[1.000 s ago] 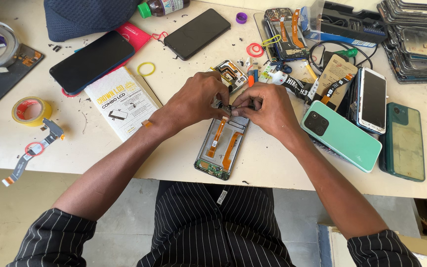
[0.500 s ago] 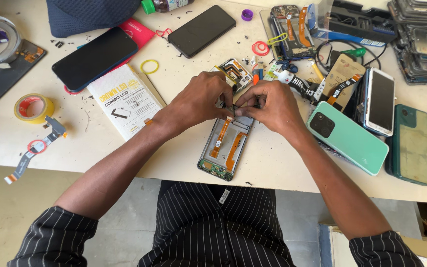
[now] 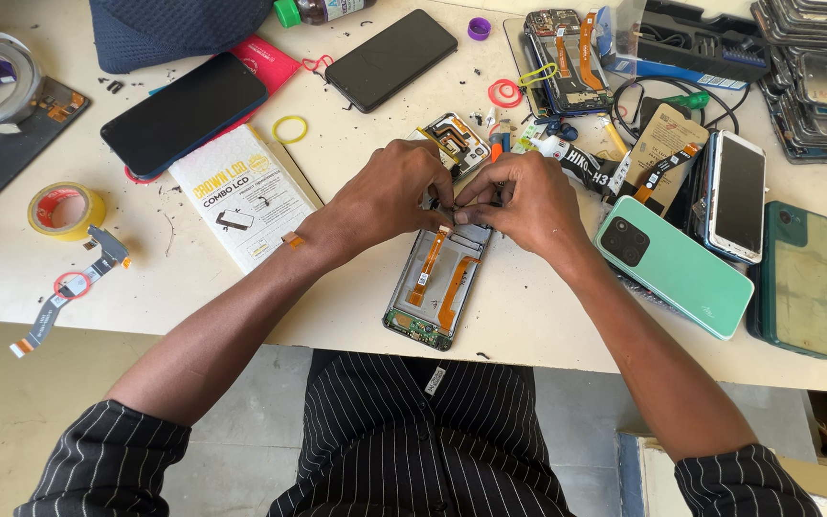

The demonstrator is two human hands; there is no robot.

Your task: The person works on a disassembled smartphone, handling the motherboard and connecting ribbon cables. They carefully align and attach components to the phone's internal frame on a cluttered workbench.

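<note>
Your white table carries everything here, and near its front edge, right in front of you, lies the opened phone with its back off, two orange ribbon cables running along its inside. Its lower end points toward your body; its upper end disappears under your fingers. Your left hand comes in from the left and your right hand from the right, and the fingertips of both meet over the phone's top edge, pinched together on something small there; what exactly they grip is too small to tell. Just beside your right wrist lies a mint green phone, face down, and next to it a white phone and a dark green phone. To your left a white booklet lies flat, with a black phone above it. A roll of yellow tape sits farther left, and a yellow rubber band lies above the booklet.
</note>
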